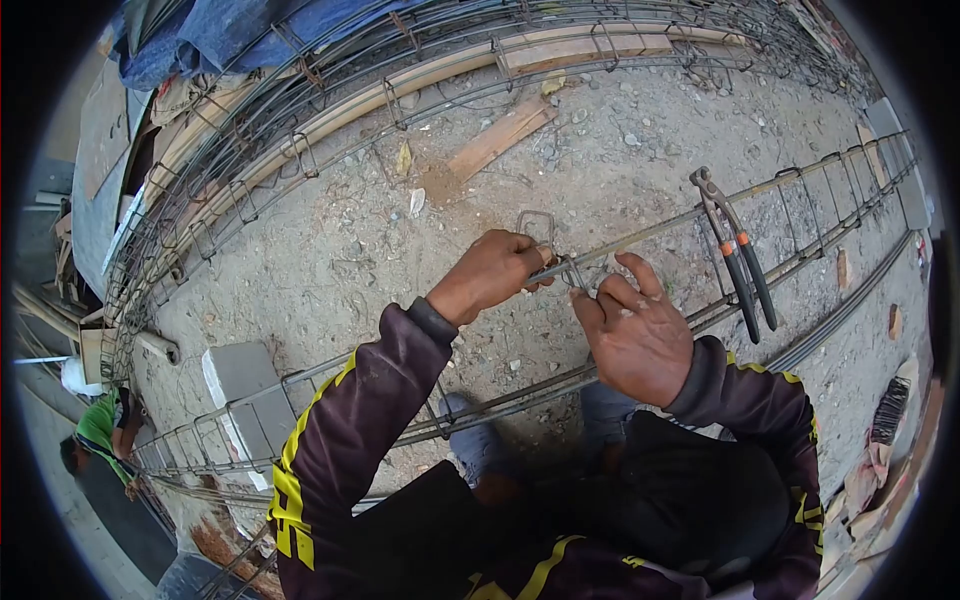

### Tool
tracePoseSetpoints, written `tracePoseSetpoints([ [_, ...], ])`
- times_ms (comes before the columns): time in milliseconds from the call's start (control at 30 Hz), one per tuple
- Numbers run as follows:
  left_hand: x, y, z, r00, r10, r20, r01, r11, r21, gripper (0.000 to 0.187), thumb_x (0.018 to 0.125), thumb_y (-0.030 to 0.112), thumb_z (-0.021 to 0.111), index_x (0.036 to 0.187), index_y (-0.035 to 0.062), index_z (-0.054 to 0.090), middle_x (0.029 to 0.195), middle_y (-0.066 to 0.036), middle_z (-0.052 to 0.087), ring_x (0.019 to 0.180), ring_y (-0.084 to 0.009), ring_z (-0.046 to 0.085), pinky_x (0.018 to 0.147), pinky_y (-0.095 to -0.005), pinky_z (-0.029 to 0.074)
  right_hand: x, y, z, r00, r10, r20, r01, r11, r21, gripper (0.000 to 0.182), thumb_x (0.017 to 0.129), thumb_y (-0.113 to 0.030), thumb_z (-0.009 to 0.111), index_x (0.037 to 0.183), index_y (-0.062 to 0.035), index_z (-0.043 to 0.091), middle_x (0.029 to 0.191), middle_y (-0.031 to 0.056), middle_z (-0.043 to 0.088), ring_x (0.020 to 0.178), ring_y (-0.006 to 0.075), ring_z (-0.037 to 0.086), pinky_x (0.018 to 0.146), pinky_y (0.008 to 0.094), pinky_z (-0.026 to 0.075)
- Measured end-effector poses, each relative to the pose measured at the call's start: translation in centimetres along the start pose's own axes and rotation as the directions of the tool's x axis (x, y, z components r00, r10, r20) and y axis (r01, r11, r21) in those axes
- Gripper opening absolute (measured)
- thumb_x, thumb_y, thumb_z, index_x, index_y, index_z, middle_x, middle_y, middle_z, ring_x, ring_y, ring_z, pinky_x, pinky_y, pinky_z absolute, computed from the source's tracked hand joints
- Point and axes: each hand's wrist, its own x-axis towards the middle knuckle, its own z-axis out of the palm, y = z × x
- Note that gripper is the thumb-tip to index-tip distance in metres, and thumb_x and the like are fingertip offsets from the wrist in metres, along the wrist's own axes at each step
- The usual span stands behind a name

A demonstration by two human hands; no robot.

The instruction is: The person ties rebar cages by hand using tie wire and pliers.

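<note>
My left hand [492, 272] is closed at the far long bar of a rebar cage [640, 236], its fingertips pinched on a small bent-steel stirrup [536, 216] whose loop sticks out beyond the bar. Exactly where the fingers grip is partly hidden. Close by on the right, my right hand [640, 335] has its fingers apart and curved, the thumb near a bent steel end [572, 272] at the same bar. Steel-fixer's pincers [738, 255] with black and orange handles lie across the cage to the right of that hand.
More rebar cages [300, 150] curve along the far side beside timber and a blue tarp [200, 45]. A loose plank [502, 137] lies on the gravelly ground. A grey block [245, 395] sits under the cage at left. Another person in green [100, 432] bends at the far left end.
</note>
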Motion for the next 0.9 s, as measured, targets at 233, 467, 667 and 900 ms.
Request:
tracePoseSetpoints([
  [233,-0.3,1.9,0.7,0.994,-0.039,-0.099,0.035,0.998,-0.050,0.039,0.093,0.034,0.065,0.085,-0.0029,0.074,0.073,-0.007,0.069,0.068,-0.0129,0.060,0.067,-0.0296,0.047,0.1,-1.1,-0.3,0.999,-0.044,0.008,0.044,0.981,-0.188,0.030,0.077,-0.011,0.059,0.095,0.0103,0.069,0.068,0.0102,0.062,0.082,0.0229,0.061,0.113,0.0508,0.033],
  [467,0.3,2.0,1.3,0.990,-0.075,-0.123,0.045,0.973,-0.226,0.030,0.091,0.022,0.067,0.090,-0.0077,0.070,0.077,-0.009,0.070,0.069,-0.0129,0.063,0.068,-0.0268,0.049,0.3,-1.3,-0.9,0.991,-0.076,0.107,0.105,0.951,-0.292,0.033,0.079,-0.012,0.058,0.101,0.0112,0.067,0.073,0.0099,0.063,0.088,0.0224,0.061,0.116,0.0512,0.030],
  [667,0.2,1.6,1.7,0.991,-0.086,-0.099,0.037,0.909,-0.415,0.021,0.094,0.015,0.063,0.098,-0.0056,0.065,0.087,-0.009,0.068,0.076,-0.0130,0.064,0.072,-0.0268,0.051,0.4,-1.4,-1.1,0.985,-0.117,0.123,0.148,0.950,-0.275,0.034,0.078,-0.012,0.058,0.100,0.0125,0.067,0.070,0.0101,0.062,0.084,0.0224,0.061,0.116,0.0507,0.030],
  [900,-0.2,1.6,2.1,0.986,-0.069,-0.149,-0.010,0.880,-0.475,0.020,0.094,0.016,0.063,0.098,-0.0032,0.064,0.088,-0.007,0.067,0.079,-0.0123,0.063,0.077,-0.0258,0.049,0.2,-1.4,-1.1,0.987,-0.139,0.085,0.155,0.960,-0.232,0.033,0.073,-0.010,0.059,0.095,0.0121,0.068,0.062,0.0074,0.058,0.076,0.0213,0.061,0.115,0.0496,0.031],
])
